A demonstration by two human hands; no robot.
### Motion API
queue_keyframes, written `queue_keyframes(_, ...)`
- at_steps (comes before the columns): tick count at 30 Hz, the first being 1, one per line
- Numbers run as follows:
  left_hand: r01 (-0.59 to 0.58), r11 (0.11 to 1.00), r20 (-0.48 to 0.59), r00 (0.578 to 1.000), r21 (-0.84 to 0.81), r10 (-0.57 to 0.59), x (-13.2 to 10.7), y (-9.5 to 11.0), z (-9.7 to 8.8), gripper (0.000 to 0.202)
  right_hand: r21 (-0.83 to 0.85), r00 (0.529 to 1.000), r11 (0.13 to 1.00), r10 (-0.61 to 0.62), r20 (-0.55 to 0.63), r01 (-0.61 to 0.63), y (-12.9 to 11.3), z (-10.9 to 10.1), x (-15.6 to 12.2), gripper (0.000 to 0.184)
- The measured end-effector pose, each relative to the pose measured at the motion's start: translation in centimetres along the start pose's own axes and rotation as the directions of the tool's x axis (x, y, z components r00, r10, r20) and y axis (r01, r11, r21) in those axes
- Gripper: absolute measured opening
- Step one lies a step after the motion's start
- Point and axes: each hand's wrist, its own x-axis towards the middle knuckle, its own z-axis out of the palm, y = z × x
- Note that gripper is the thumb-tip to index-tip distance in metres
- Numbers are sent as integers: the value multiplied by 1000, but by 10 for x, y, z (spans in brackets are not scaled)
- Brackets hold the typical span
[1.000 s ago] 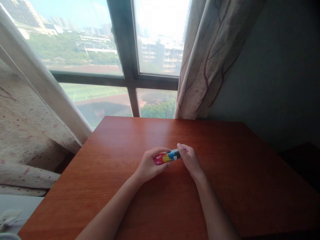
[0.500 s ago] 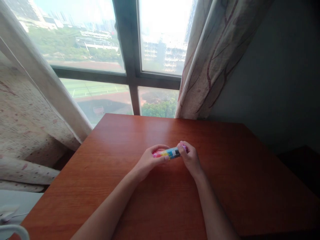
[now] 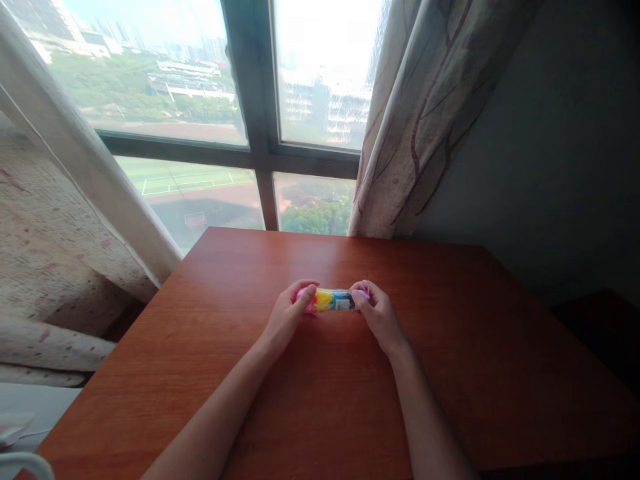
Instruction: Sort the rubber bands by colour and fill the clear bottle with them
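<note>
A small colourful tube-shaped packet (image 3: 333,300), with pink, yellow and blue bands, lies level just above the reddish-brown wooden table (image 3: 450,347), near its middle. My left hand (image 3: 286,316) pinches the packet's left end with closed fingers. My right hand (image 3: 376,313) grips the right end, fingers curled round it. Both forearms reach in from the bottom of the view.
A large window (image 3: 240,127) with a dark frame stands behind the table. Patterned curtains hang at the left (image 3: 55,253) and right (image 3: 420,113). A dark wall (image 3: 560,153) runs along the right. A white object (image 3: 20,460) shows at the bottom left corner.
Both hands moved slightly farther from me with the packet. The packet turned from tilted to level, and the hands now hold it by its two ends.
</note>
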Motion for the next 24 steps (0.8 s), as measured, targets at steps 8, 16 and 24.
queue_keyframes(8,8,1000,101,995,-31,-5,-1,0,2,54,-50,996,998,40,-76,-44,5,1,0,33)
queue_keyframes(16,-56,982,94,993,-183,74,-1,1,1,58,-48,987,992,107,-116,-113,9,2,0,38)
queue_keyframes(24,147,976,4,989,-160,-148,2,1,0,43,82,997,994,75,-36,-72,-2,2,-2,25)
